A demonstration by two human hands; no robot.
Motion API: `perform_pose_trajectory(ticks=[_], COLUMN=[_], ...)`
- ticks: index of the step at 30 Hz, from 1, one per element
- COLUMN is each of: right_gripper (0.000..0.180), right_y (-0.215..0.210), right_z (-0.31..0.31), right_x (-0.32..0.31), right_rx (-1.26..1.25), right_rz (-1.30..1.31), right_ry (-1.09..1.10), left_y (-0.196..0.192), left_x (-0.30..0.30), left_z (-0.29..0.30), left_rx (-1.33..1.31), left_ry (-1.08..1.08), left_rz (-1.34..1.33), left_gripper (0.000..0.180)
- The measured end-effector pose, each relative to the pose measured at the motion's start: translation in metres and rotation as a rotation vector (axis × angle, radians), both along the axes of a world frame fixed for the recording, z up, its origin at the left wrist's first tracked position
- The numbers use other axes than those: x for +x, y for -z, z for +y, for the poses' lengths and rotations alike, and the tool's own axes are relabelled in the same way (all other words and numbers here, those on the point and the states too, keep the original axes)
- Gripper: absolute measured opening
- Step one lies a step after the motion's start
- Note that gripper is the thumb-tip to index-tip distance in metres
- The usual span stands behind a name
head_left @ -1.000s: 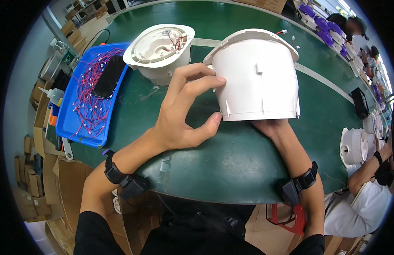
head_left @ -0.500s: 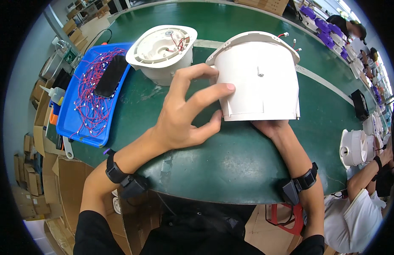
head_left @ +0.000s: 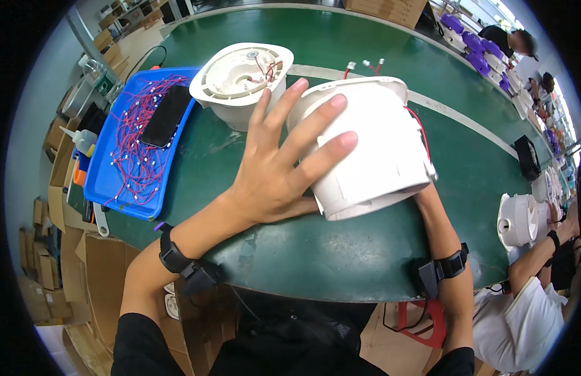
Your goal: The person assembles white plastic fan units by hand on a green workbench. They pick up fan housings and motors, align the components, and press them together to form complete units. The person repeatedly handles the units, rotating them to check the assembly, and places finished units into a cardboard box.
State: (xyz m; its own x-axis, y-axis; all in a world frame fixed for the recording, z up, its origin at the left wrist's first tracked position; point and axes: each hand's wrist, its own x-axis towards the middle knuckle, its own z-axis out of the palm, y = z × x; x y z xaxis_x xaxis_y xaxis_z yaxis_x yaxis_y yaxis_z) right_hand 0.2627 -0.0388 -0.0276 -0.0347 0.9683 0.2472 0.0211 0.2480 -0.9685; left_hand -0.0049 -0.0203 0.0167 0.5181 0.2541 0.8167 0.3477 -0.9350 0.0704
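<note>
A white plastic housing [head_left: 372, 147], rounded like a bucket, is tilted in front of me. Red wires with white plugs stick out behind its upper rim, and another red wire runs down its right side. My left hand [head_left: 274, 160] has its fingers spread along the housing's left side; its thumb tip is hidden at the lower edge. Behind the housing, my right hand [head_left: 423, 195] supports it; only the wrist end shows and the fingers are hidden. A second white housing [head_left: 240, 78] stands upright to the left, with red wires in its open top.
At the left lies a blue tray [head_left: 154, 210] with tangled red wires [head_left: 137, 166] and a black phone [head_left: 166, 116]. A small squeeze bottle [head_left: 83, 139] sits beyond it. More white housings [head_left: 519, 219] and a co-worker's arm [head_left: 534, 260] are at the right edge of the green table [head_left: 290, 250].
The housing has tilted and come lower and nearer, its wires now showing at the back and right. My left fingers have straightened and spread across its side.
</note>
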Motion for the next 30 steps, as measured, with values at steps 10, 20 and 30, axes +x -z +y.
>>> perform_pose_trajectory(ticks=[10, 20, 30], right_gripper=[0.043, 0.044, 0.054], right_y=[-0.039, -0.049, -0.044], right_z=[-0.012, -0.017, -0.013], right_x=[-0.034, -0.034, -0.026], right_rx=[0.728, 0.772, 0.503], right_rz=[-0.573, -0.241, -0.070], right_ry=[0.404, 0.337, 0.367], left_y=[-0.005, 0.008, 0.016], left_x=[0.006, 0.008, 0.006], left_z=[-0.003, 0.000, -0.005], left_rx=[-0.976, -1.111, -1.381], left_ry=[0.272, 0.172, 0.236], left_rz=[-0.451, -0.394, -0.227], left_gripper=[0.090, 0.054, 0.058])
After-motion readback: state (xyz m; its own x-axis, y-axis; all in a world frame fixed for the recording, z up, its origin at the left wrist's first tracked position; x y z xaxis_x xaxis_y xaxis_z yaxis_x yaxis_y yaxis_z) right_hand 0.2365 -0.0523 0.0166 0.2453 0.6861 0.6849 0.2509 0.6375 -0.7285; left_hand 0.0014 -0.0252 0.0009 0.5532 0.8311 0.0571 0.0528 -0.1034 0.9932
